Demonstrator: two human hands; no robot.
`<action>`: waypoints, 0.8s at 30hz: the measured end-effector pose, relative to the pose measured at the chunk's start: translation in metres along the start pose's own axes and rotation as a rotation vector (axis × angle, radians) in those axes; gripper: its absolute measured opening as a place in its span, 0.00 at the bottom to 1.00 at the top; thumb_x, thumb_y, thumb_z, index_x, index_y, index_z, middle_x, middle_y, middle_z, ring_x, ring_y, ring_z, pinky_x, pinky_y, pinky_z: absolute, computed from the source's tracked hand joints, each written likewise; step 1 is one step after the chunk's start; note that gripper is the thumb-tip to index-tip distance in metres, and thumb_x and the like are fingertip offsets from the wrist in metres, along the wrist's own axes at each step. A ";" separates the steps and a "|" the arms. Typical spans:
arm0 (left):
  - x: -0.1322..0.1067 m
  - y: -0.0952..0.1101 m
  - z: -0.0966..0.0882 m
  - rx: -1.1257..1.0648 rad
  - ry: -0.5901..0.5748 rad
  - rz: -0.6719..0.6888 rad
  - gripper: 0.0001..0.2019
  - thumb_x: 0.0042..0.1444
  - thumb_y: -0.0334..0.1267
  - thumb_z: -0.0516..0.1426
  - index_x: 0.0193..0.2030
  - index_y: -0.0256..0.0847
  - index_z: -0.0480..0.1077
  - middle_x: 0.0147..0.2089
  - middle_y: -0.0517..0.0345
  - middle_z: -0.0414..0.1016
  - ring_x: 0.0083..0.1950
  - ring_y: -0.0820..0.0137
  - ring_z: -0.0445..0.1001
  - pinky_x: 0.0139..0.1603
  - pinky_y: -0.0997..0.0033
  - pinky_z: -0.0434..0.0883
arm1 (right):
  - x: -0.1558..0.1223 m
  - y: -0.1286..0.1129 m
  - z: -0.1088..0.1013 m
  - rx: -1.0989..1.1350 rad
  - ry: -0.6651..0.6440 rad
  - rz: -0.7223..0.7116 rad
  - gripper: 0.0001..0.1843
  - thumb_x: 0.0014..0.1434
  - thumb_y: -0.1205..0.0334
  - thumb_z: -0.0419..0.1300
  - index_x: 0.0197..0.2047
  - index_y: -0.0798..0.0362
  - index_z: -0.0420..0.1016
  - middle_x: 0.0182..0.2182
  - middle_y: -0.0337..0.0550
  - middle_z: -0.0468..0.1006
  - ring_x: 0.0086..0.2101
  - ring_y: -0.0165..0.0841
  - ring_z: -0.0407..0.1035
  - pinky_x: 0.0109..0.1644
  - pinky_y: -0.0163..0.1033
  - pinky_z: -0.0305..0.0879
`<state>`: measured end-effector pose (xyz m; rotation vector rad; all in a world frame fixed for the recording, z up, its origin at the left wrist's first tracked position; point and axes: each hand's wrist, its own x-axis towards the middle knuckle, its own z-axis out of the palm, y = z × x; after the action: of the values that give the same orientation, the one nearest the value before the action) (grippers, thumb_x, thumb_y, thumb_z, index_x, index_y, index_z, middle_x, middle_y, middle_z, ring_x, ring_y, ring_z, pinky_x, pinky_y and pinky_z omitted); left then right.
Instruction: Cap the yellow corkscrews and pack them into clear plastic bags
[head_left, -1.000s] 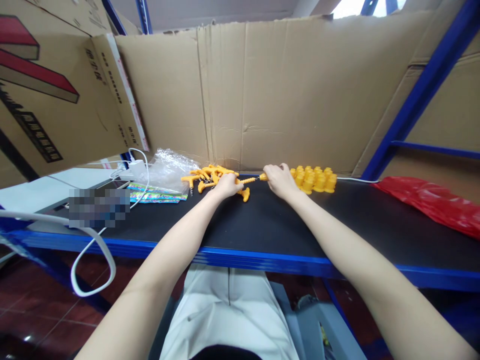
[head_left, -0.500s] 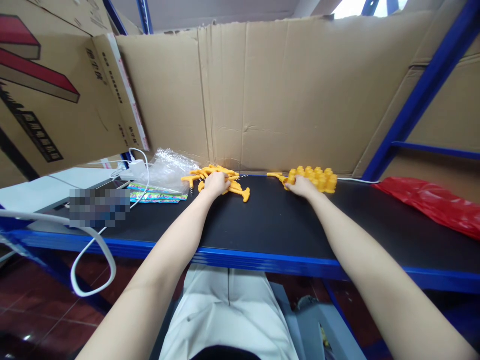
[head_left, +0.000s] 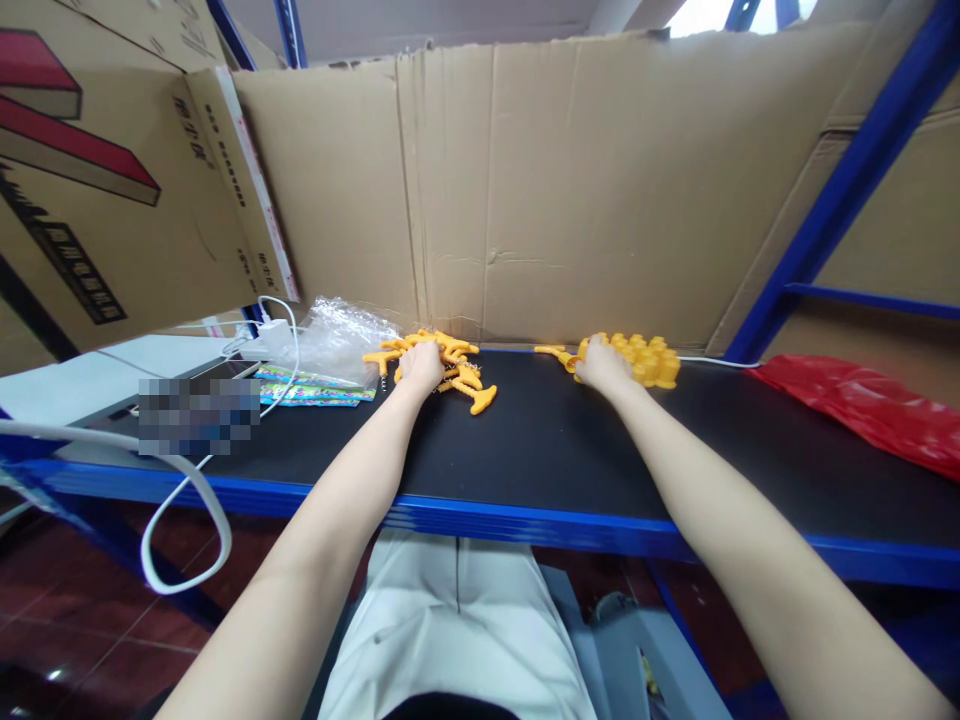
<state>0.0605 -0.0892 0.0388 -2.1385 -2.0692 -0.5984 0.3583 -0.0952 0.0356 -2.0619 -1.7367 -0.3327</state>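
Note:
My left hand [head_left: 422,368] is in a pile of yellow T-handled corkscrews [head_left: 442,345] with metal spirals. Its fingers are curled down among them, and what they pinch is hidden. One corkscrew [head_left: 484,400] lies at the pile's front right edge. Further right, my right hand [head_left: 604,366] is closed at the left end of a block of yellow tube-like pieces [head_left: 649,358] standing close together. A yellow piece with a round opening [head_left: 572,364] shows at its fingertips. Beside it, a slim yellow piece [head_left: 551,349] lies near the back edge.
Clear plastic bags [head_left: 334,335] and colourful packets [head_left: 322,388] lie left of the pile. A white cable [head_left: 225,530] loops over the front edge at left. Red plastic [head_left: 855,405] lies at right. A cardboard wall [head_left: 562,190] closes the back of the black tabletop [head_left: 525,450].
My left hand has shifted slightly left, and the front corkscrew has shifted left and towards me. My right hand has moved slightly right, and the yellow block has shifted a little right.

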 end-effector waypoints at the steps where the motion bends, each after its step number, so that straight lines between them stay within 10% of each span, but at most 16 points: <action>1: -0.001 0.000 0.000 0.002 -0.002 -0.005 0.18 0.51 0.44 0.56 0.47 0.39 0.71 0.46 0.43 0.74 0.48 0.55 0.72 0.44 0.63 0.68 | -0.002 -0.004 -0.002 0.004 -0.003 0.028 0.25 0.57 0.58 0.54 0.53 0.65 0.63 0.39 0.64 0.73 0.39 0.46 0.69 0.40 0.45 0.60; 10: -0.008 0.010 -0.006 -0.013 -0.005 -0.056 0.17 0.57 0.36 0.45 0.45 0.35 0.71 0.50 0.40 0.71 0.51 0.57 0.71 0.47 0.63 0.67 | -0.008 -0.016 0.025 -0.001 0.092 -0.393 0.21 0.59 0.62 0.49 0.54 0.62 0.65 0.56 0.61 0.63 0.53 0.45 0.60 0.53 0.48 0.57; 16: -0.010 0.013 -0.007 0.008 0.074 0.025 0.17 0.57 0.38 0.45 0.43 0.35 0.73 0.47 0.42 0.72 0.48 0.58 0.71 0.46 0.63 0.67 | -0.001 -0.015 0.046 -0.100 -0.117 -0.401 0.23 0.62 0.58 0.46 0.53 0.63 0.67 0.55 0.59 0.66 0.55 0.43 0.58 0.60 0.51 0.45; 24: -0.015 0.024 0.009 0.020 0.072 0.411 0.25 0.58 0.55 0.43 0.54 0.44 0.67 0.60 0.48 0.60 0.60 0.55 0.57 0.57 0.49 0.56 | -0.006 -0.019 0.037 -0.313 0.048 -0.252 0.22 0.59 0.60 0.49 0.50 0.68 0.69 0.48 0.61 0.70 0.52 0.47 0.60 0.61 0.53 0.36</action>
<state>0.0857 -0.1022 0.0302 -2.3903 -1.5234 -0.5838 0.3356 -0.0811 0.0038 -2.0170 -2.0244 -0.7680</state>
